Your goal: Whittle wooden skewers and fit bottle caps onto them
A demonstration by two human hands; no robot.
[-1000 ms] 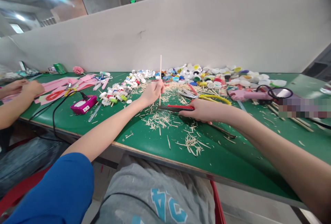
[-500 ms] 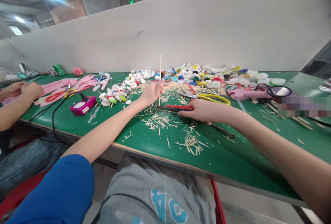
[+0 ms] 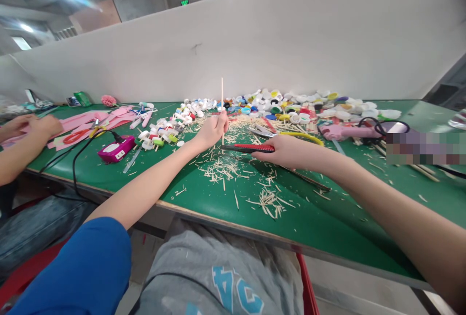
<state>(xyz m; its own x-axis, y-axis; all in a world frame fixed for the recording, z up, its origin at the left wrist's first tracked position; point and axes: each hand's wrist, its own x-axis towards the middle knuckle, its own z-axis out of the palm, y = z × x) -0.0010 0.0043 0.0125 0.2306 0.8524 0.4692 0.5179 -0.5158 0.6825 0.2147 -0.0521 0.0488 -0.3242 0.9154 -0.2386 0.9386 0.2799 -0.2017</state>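
Observation:
My left hand (image 3: 214, 129) pinches a thin wooden stick (image 3: 222, 92) and holds it upright above the green tabletop. In my right hand (image 3: 280, 150) is a red and black tool that looks like a utility knife (image 3: 251, 148), pointing left. Its dark tip meets the stick just below my left fingers. Pale wood shavings (image 3: 222, 169) lie under and around both hands. Behind my right hand rest yellow-handled scissors (image 3: 302, 136), partly covered by it. A long dark strip (image 3: 313, 180) lies on the table beside that hand.
Bottle caps (image 3: 276, 104) are heaped along the white partition (image 3: 255, 38). Left of me are capped stick pieces (image 3: 158, 135), a magenta power box (image 3: 116, 149) with a black cord and pink sheets (image 3: 76, 121). A co-worker's hands (image 3: 43, 125) are at far left, a pink glue gun (image 3: 349, 132) at right.
My right hand and the knife have risen slightly, and the tip now sits higher beside the stick. The stick and my left hand have shifted a little left.

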